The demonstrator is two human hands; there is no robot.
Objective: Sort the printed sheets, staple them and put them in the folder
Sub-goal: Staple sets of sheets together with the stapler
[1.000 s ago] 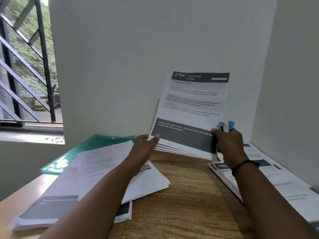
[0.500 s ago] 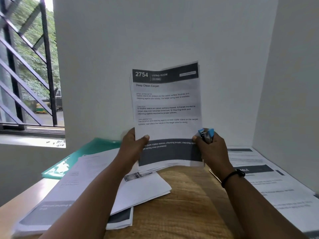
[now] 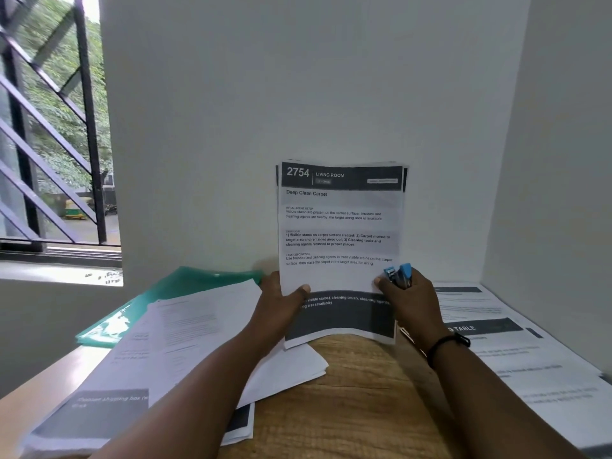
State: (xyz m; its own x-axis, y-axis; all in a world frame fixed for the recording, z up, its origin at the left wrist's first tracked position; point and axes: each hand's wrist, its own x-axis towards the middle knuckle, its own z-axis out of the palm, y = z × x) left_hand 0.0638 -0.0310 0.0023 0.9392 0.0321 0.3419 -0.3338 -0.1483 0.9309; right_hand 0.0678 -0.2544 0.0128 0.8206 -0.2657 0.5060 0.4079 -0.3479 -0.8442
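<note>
Folder (image 3: pixel 172 293) lies behind left paper pile (image 3: pixel 185 342); more sheets (image 3: pixel 516 359) lie right.

bare wood strip (image 3: pixel 357 392) between paper piles (image 3: pixel 185 342), walls (image 3: pixel 298 94) close behind

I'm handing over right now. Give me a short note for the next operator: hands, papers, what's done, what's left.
Left hand grips the upright "2754 Living Room" sheaf at its lower left. Right hand pinches its lower right and also holds the blue stapler.
Green folder lies back left, partly under the loose left pile. Another pile lies right.
Done: sheaf gathered.
Left: staple it, file it, then the remaining piles.
</note>
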